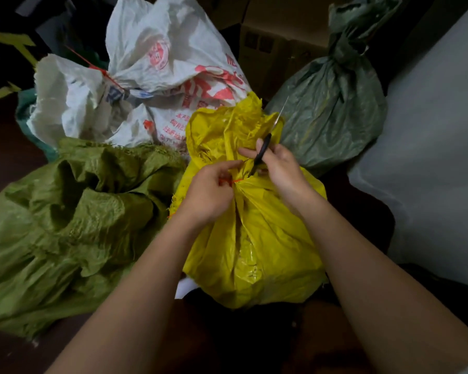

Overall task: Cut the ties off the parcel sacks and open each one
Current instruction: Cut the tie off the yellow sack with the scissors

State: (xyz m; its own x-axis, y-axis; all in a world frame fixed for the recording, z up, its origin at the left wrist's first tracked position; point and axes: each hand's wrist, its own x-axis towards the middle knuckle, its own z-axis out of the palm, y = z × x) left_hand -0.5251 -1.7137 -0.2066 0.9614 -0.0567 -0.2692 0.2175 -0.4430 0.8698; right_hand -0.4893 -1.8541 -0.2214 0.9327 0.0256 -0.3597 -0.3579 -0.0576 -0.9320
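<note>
Pinching the red tie (229, 181) at the yellow sack's (254, 238) neck with our left hand (208, 195), our right hand (278, 168) grips black-handled scissors (262, 152) pointing toward one o'clock.

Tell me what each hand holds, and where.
Right hand grips the scissors by the black handle. Left hand pinches the red tie at the yellow sack's neck.
</note>
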